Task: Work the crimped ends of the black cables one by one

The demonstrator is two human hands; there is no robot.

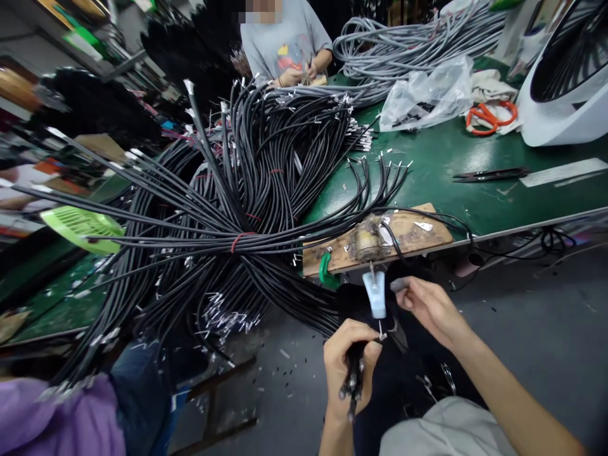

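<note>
Worker's left hand (337, 356): fingers wrapped around slim black sheathed cables (353, 379). At its one o'clock: pale-blue tapered plastic piece (375, 295). At its two o'clock: right hand (431, 308), fingers narrow; whether they grip anything, I cannot tell.

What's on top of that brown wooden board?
On the flat brown wooden board sit a dusty, yellowish, rounded device and white scraps; long, thin black cables cross its back edge. The wood under the device is covered, so can't be seen.

Cables (285, 145): on the table (441, 149) — mostly left of the board (434, 235)
Fan (546, 130): behind and right of the snips (496, 174)
Plastic bag (430, 92): left of the fan
</note>
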